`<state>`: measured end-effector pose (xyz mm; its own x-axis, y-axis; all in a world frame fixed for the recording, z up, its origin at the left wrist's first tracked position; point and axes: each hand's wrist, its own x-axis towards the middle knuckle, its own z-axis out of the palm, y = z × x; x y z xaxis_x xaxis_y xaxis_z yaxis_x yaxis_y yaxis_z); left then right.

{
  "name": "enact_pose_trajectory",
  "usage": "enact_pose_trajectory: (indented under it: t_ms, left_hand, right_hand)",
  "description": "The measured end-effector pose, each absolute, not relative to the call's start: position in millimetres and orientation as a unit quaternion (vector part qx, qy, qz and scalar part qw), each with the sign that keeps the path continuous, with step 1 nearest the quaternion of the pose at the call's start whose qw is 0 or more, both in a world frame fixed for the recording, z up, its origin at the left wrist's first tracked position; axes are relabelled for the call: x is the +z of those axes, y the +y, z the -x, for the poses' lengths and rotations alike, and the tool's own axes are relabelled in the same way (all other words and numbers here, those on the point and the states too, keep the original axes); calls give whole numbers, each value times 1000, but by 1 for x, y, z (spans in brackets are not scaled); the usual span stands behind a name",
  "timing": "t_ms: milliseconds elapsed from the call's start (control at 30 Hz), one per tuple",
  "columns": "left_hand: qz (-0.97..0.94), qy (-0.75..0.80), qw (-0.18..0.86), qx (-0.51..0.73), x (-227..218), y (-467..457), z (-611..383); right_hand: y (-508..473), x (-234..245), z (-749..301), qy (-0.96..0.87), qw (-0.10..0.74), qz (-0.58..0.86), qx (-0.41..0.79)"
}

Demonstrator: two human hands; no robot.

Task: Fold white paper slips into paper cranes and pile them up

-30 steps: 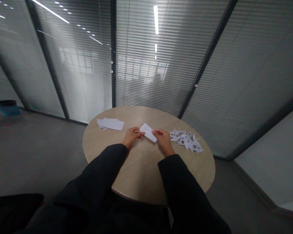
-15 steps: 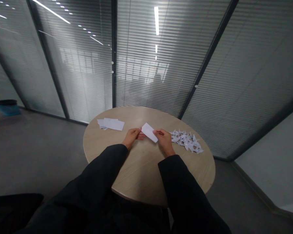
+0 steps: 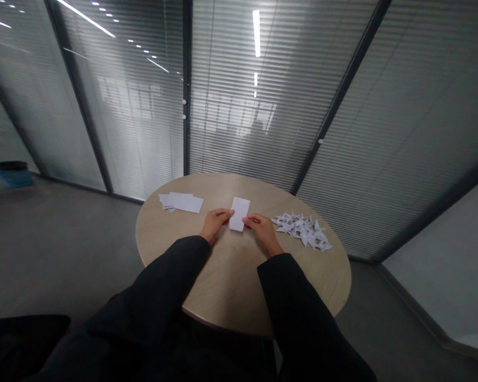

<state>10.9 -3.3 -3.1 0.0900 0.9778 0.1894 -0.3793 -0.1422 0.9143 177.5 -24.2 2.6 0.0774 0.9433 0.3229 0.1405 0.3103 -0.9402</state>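
While the left hand (image 3: 215, 223) pinches a small white sheet (image 3: 239, 214) at its left edge between thumb and fingers, the right hand (image 3: 264, 232) nips the opposite edge in much the same way, a little nearer to the person. The sheet lies between the two grips, its long sides running away from the body and its far end reaching past the fingertips. Whether it touches the round wooden table (image 3: 227, 286) beneath them or is lifted just off it, I cannot tell.

Beyond the left grip and further to its left, apart from the fingers, lies a loose stack of white papers (image 3: 186, 202), their edges out of line with one another. Just to the right of the right hand spreads a heap of pointed white paper pieces (image 3: 302, 230) (too jumbled and small to count), its near-left part close by the knuckles. Dark sleeves (image 3: 298, 302) cover both arms down to the wrists, coming in from the person's side of the grip. Past the table's far edge, straight ahead of the hands, stands a glass partition (image 3: 231, 79) with slatted blinds.
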Motion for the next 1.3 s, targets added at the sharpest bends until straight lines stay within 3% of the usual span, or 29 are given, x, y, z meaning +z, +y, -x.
enact_pose_trajectory:
  t_ms: [233,400,633,1033,1300]
  left_hand:
    - [-503,343,523,596,-4,0,-10]
    - [-564,373,506,536,-5,0,-10]
    - [-656,344,474,476,-5,-4,-11]
    - [-628,340,513,477,-4,-1,-8]
    - [-600,356,510,502,-4,-1,-6]
  right_hand:
    - [-24,-1,-177,-604,528,453,389]
    - [-26,3,-176,-576,590,436,361]
    - [-29,4,-178,-587,566,488,312]
    - [-19,-1,-195,-507,659,485,271]
    - [-17,-4,-195,-500,672,483,257]
